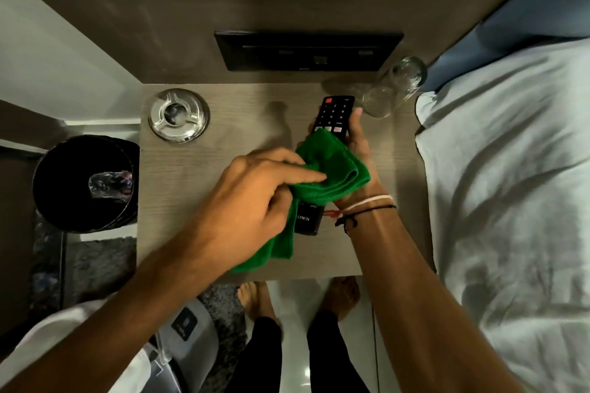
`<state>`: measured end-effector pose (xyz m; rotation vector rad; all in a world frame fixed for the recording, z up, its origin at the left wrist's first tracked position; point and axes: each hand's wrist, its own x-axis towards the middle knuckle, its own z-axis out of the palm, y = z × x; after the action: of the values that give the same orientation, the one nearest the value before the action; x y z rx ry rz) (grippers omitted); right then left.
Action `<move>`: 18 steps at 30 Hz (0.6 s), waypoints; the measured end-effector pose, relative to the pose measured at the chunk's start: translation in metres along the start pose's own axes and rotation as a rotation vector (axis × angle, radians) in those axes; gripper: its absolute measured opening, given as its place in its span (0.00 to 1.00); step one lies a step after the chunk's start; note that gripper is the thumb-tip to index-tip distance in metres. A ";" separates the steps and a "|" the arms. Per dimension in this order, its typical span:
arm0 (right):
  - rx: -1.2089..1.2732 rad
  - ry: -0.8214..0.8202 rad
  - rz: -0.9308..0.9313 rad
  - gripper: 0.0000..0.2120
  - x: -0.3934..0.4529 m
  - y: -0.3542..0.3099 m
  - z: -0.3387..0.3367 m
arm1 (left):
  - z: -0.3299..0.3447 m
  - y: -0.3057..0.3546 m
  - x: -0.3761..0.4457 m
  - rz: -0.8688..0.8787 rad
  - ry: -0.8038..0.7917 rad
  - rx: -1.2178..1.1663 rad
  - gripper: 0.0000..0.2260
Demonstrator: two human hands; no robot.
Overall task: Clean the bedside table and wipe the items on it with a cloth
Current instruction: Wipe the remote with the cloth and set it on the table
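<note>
Above the light wood bedside table (198, 195), my right hand (359, 150) grips a black remote control (335, 113) from its right side, buttons facing up. My left hand (255, 198) presses a green cloth (332, 169) over the middle of the remote; the cloth's tail hangs down to the left. The remote's lower end (306, 218) shows below the cloth. A round metal ashtray (178, 115) sits at the table's back left. Two clear drinking glasses (380, 102) (410, 73) stand at the back right corner.
A black panel (306, 51) is mounted on the wall behind the table. A black waste bin (86, 182) with clear plastic inside stands left of the table. A bed with a white sheet (510, 185) borders the right. My bare feet (255, 300) are below the front edge.
</note>
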<state>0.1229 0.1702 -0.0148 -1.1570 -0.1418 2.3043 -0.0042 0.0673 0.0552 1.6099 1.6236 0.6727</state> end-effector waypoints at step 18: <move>0.025 0.439 -0.213 0.32 0.082 0.026 0.012 | -0.045 -0.068 -0.029 -0.246 -0.077 -0.162 0.24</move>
<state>0.0638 0.1924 -0.0739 -1.5239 -0.0664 1.8175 -0.0827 0.0398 0.0319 1.2797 1.6331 0.5889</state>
